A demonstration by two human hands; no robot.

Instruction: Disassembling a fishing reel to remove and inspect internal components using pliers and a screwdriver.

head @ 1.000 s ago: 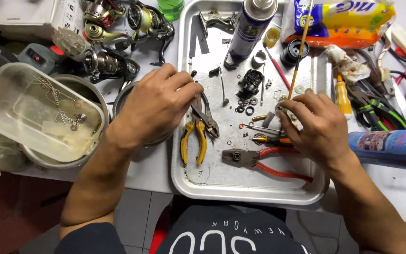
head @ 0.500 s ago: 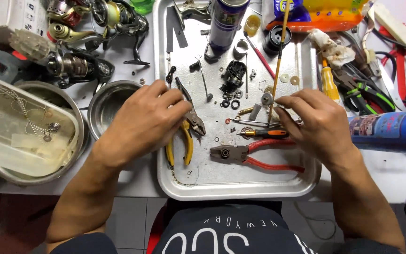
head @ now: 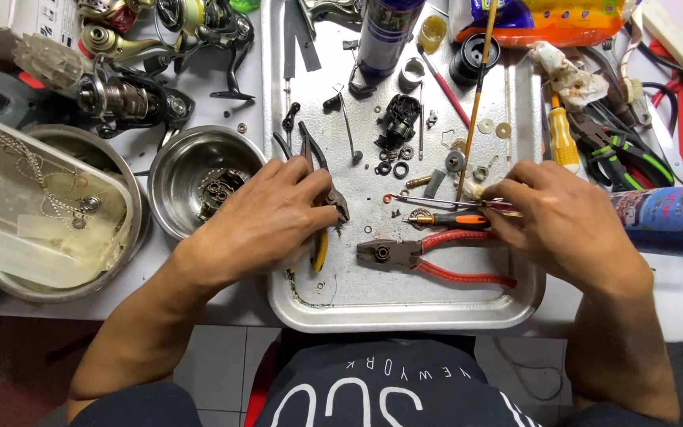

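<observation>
Head view, looking straight down on the metal tray [head: 436,312], the landmark for everything here. The left hand [head: 266,213] lies over the tray's left rim, fingers curled down on the yellow-handled pliers [head: 319,213]; the dark jaws poke out past the fingertips toward the tray's middle, a yellow handle end shows under the palm. Whether that hand truly grips or only rests on them, I cannot tell. The right hand [head: 567,225] sits over the tray's right rim, fingertips pinched together on a thin pin-like tool with a red end [head: 444,203], and touching the small orange-handled screwdriver [head: 456,220] just beneath it. Both slim tools lie crosswise on the tray, long axes running left to right, tips pointing at the left hand. The right hand is plainly the nearer one to them. The red-handled pliers [head: 428,257] lie untouched between the two hands, toward the tray's near edge, handles toward the right hand. A steel bowl [head: 199,178] sits just left of the tray on the table [head: 223,99].
</observation>
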